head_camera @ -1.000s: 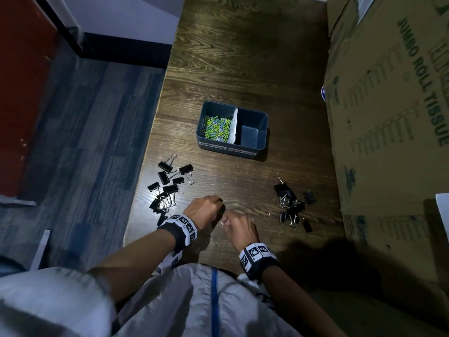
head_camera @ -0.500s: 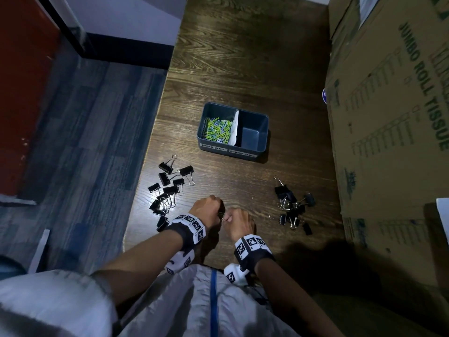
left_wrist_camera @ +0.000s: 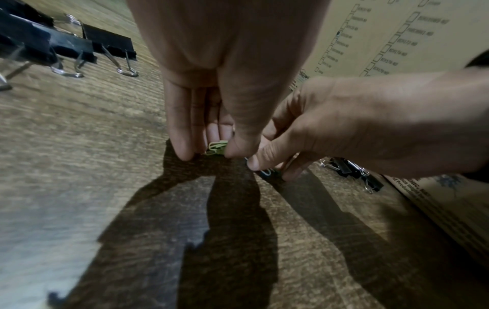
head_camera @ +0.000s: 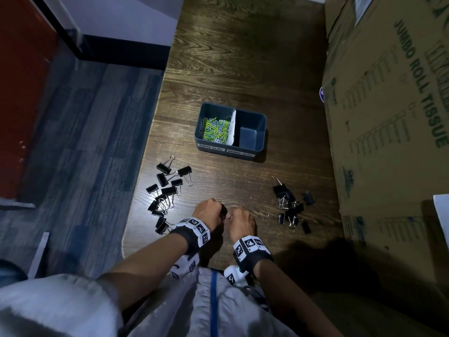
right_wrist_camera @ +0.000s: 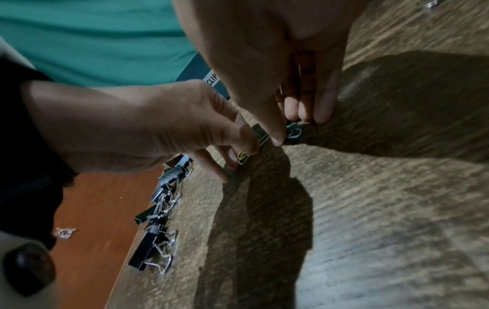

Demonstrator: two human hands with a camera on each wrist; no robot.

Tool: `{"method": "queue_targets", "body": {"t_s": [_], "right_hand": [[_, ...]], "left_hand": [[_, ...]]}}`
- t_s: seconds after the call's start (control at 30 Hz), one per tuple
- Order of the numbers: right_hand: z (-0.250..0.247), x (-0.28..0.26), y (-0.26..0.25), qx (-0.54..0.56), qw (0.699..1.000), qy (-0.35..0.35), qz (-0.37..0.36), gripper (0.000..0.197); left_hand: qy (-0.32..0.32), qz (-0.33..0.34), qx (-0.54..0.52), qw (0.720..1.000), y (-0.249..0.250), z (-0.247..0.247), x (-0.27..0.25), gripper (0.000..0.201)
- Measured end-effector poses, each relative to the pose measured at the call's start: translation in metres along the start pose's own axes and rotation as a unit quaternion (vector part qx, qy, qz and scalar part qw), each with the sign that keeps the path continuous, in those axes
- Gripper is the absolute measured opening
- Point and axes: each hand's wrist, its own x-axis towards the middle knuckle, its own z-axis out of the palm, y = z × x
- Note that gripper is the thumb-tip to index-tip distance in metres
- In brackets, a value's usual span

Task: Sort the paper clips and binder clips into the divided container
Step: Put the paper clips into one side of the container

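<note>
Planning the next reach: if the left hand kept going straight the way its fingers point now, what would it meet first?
The left hand points down at the table, fingertips pinching green paper clips against it. The wood comes first, seemingly at once.

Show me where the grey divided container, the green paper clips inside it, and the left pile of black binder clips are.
grey divided container (head_camera: pixel 252 122): head view, bare right compartment wall.
green paper clips (head_camera: pixel 215 130): head view, middle of the heap.
left pile of black binder clips (head_camera: pixel 167 190): head view, a black clip body.
</note>
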Motion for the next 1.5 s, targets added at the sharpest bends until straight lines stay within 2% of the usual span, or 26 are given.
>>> {"method": "queue_targets", "body": {"t_s": [0.33,0.43,0.53,0.7,0.83,0.93,1.07,1.17,1.27,1.33,1.43,1.5], "right_hand": [[0.0,0.002,-0.003,-0.079,0.993,-0.029,-0.084,0.019],[-0.003,0.002,-0.004,-0.076,0.994,-0.032,-0.074,0.021],[-0.006,0.002,-0.006,-0.065,0.996,-0.033,-0.056,0.019],[-0.004,-0.003,-0.008,-0.086,0.992,-0.029,-0.087,0.026],[-0.005,-0.001,-0.005,-0.062,0.991,-0.047,-0.105,0.041],[-0.008,0.002,-0.004,-0.057,0.988,-0.075,-0.121,0.041],[-0.012,0.003,-0.002,-0.042,0.987,-0.086,-0.129,0.034],[-0.011,0.002,0.002,-0.051,0.983,-0.103,-0.145,0.029],[-0.002,0.006,0.015,-0.034,0.982,-0.106,-0.155,0.035],[-0.006,0.009,0.018,-0.001,0.986,-0.093,-0.14,0.029],[-0.031,0.016,0.003,0.068,0.993,-0.053,-0.086,0.025],[-0.054,0.027,-0.012,0.116,0.99,-0.013,-0.077,0.022]], "left_hand": [[0.017,0.022,-0.051,0.998,-0.009,0.008,-0.007,0.014],[0.016,0.001,-0.08,0.997,-0.018,0.004,-0.011,0.01],[0.045,-0.005,-0.108,0.993,-0.029,0.005,-0.015,0.008],[0.065,0.012,-0.16,0.985,-0.039,0.001,-0.018,0.016],[0.116,0.054,-0.189,0.974,-0.034,-0.036,-0.005,0.021],[0.176,0.066,-0.192,0.963,-0.027,-0.085,0.019,0.019],[0.245,0.03,-0.2,0.948,-0.02,-0.148,0.054,0.011],[0.281,-0.012,-0.196,0.939,-0.025,-0.171,0.077,0.01],[0.257,-0.017,-0.189,0.948,-0.034,-0.17,0.085,0.019],[0.266,-0.003,-0.176,0.948,-0.037,-0.163,0.08,0.025],[0.317,0.023,-0.168,0.933,-0.045,-0.142,0.062,0.012],[0.333,0.015,-0.173,0.927,-0.053,-0.123,0.047,0.009]]}}
